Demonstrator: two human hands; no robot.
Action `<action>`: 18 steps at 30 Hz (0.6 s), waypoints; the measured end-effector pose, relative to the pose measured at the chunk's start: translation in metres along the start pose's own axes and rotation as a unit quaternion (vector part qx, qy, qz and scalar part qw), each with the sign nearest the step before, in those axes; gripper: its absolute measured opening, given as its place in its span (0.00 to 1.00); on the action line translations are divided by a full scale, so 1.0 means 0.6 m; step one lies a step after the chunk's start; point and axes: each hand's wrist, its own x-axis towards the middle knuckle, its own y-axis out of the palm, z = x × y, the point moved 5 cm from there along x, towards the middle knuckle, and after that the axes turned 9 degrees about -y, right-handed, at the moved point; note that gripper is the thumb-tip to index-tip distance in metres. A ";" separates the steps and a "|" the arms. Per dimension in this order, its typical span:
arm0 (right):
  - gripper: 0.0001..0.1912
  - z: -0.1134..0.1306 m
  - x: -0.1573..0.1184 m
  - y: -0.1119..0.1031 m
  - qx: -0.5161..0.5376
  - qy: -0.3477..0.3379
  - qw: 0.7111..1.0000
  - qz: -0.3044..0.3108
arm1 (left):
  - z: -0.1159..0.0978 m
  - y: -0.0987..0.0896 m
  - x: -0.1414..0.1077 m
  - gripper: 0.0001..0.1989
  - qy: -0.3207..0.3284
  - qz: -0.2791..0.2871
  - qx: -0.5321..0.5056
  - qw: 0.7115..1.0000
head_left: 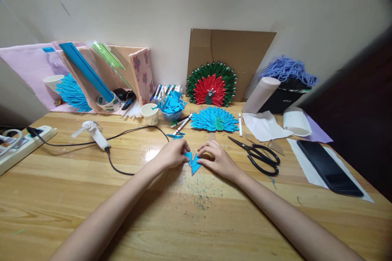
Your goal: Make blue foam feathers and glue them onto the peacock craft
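Observation:
My left hand (175,154) pinches a small blue piece (188,157) over the middle of the table. Close to its right, my right hand (216,158) holds another blue pointed piece (196,164) between thumb and fingers. The two pieces lie side by side, forming a V; whether they are joined is too small to tell. Just beyond my hands lies a blue layered fan (214,120) with a green shape at its centre. A bowl of blue cut pieces (172,105) stands behind my left hand. Black scissors (259,155) rest partly open to the right of my right hand.
A hot glue gun (96,135) with a black cable lies left, near a power strip (45,132). A paper cup (150,114) stands behind. At the right are a phone (329,167) and a paper roll (296,121). A red and green fan (211,85) leans against cardboard (245,55).

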 end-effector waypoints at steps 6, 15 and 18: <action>0.04 0.004 0.001 -0.005 0.006 0.006 1.000 -0.018 | 0.003 0.001 0.006 0.07 -0.018 0.027 -0.054 0.998; 0.07 0.003 -0.003 -0.017 0.038 0.044 0.994 -0.090 | -0.013 0.016 0.014 0.07 -0.037 0.022 -0.349 0.936; 0.05 -0.002 -0.006 -0.017 0.054 0.060 0.991 -0.107 | -0.018 0.039 0.013 0.08 -0.036 0.036 -0.375 0.926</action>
